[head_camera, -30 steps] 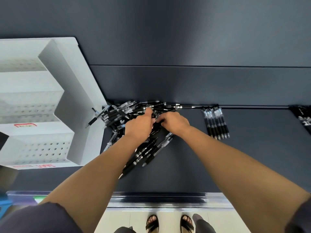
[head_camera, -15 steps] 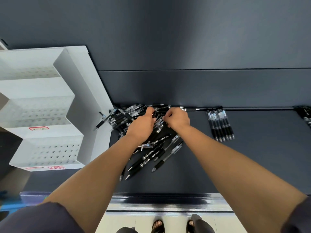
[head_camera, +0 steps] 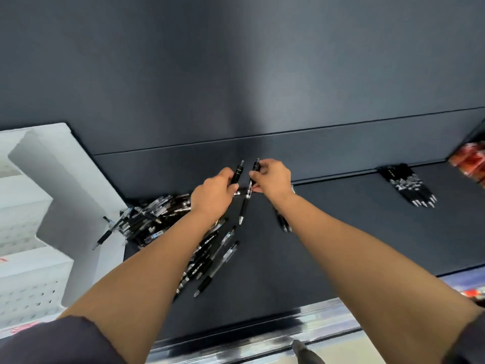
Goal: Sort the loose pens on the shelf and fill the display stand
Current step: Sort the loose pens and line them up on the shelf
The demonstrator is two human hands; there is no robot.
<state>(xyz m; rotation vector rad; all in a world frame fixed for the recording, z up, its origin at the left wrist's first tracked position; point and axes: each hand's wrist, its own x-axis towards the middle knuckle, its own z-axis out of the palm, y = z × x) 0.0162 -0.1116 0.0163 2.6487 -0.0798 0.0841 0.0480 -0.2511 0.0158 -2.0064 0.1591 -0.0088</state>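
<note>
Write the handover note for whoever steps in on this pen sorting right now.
The left hand grips one black pen clear of the shelf. The right hand pinches a second pen, tip down. The loose pile lies beside the white display stand; a neat row lies far right.
Done: a few pens sorted into that row.
Left: most of the pile; no pens show in the stand's visible tiers.
</note>
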